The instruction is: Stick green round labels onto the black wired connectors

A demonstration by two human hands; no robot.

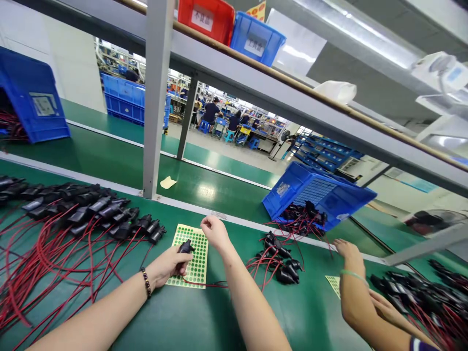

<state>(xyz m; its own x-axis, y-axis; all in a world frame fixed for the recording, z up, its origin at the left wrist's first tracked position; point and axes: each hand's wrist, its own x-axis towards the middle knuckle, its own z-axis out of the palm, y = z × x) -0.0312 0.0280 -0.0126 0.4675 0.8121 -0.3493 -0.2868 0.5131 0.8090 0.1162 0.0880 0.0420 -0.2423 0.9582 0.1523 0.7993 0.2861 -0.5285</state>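
Observation:
Wearing a beaded bracelet, my left hand [170,264] is closed around a small black motor-like part [186,247] with a red wire trailing to the right. That part is held over a pale sheet [199,265] covered in rows of green dot stickers. My right hand [213,229] hovers at the sheet's upper right edge, thumb and fingers pinched together; whatever they hold, if anything, is too small to make out. Left of the sheet lies a large pile of black parts [109,212] with red wires. A smaller cluster [287,273] lies right of my right forearm.
A tilted blue crate [340,200] with more wired parts stands behind the cluster. At the right, another person's hands [347,248] work near a second dotted sheet [333,284] and another pile [413,297]. A metal post [155,97] rises behind the bench; a blue bin [47,107] sits far left.

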